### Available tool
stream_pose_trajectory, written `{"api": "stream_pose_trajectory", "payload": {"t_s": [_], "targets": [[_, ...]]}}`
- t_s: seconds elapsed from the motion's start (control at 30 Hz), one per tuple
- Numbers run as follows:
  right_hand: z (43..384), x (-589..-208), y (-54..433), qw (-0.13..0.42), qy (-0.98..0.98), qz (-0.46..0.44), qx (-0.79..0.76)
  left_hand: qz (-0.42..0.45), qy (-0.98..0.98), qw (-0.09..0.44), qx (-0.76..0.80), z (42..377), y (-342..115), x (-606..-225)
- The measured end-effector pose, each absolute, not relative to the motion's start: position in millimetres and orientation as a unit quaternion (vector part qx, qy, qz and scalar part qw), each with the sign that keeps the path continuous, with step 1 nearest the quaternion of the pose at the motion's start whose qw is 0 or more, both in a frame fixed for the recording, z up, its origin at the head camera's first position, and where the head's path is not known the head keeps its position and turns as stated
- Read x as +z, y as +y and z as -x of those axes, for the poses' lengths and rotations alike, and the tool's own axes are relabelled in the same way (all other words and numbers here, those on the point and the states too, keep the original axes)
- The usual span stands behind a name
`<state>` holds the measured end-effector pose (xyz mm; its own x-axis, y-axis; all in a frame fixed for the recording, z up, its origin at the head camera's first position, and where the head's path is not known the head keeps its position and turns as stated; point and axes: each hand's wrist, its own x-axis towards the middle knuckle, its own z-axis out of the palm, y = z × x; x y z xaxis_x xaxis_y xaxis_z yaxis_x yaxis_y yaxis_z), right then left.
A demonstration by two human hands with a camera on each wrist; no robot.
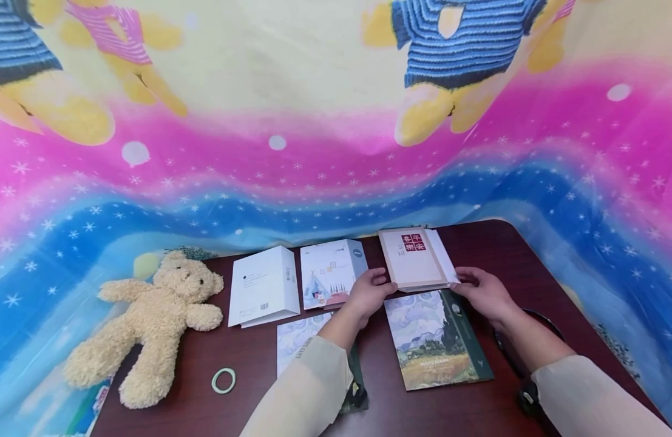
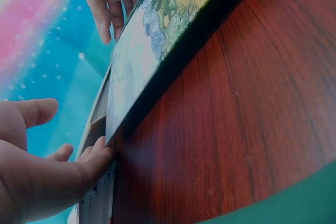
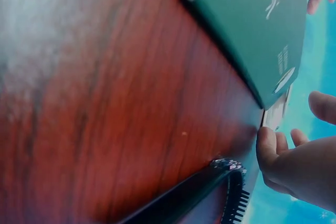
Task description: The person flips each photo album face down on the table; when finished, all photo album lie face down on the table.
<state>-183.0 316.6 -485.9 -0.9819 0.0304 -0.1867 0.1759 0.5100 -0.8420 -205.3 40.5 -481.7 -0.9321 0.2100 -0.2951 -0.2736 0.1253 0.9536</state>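
A cream photo album (image 1: 414, 258) with red square characters lies at the back of the table. My left hand (image 1: 369, 292) touches its near left corner with the fingertips. At its near right corner, by the white spine, is my right hand (image 1: 484, 291), its fingertips touching the edge. Both thumbs stand apart from the fingers in the wrist views, with nothing pinched. Just in front lies a painted landscape album (image 1: 431, 340), whose dark green spine (image 3: 252, 30) shows in the right wrist view. A similar landscape album (image 1: 297, 340) is partly hidden beneath my left forearm.
Left of the cream album stand a tent-picture album (image 1: 330, 273) and a white album (image 1: 261, 285). A teddy bear (image 1: 161, 321) lies at the table's left edge, near a pale green ring (image 1: 223, 380). A black toothed hairband (image 3: 184, 198) lies by my right forearm. A printed curtain (image 1: 314, 152) hangs behind.
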Motion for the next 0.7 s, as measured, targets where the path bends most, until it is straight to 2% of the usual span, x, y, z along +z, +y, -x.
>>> {"api": "stream_pose_trajectory", "payload": {"t_s": [0.27, 0.7], "targets": [[189, -490, 319, 0.081, 0.865, -0.074, -0.489, 0.028, 0.730, 0.170, 0.662, 209, 47, -488], [194, -491, 321, 0.089, 0.864, -0.072, -0.490, 0.045, 0.721, 0.179, 0.668, 213, 55, -488]]}}
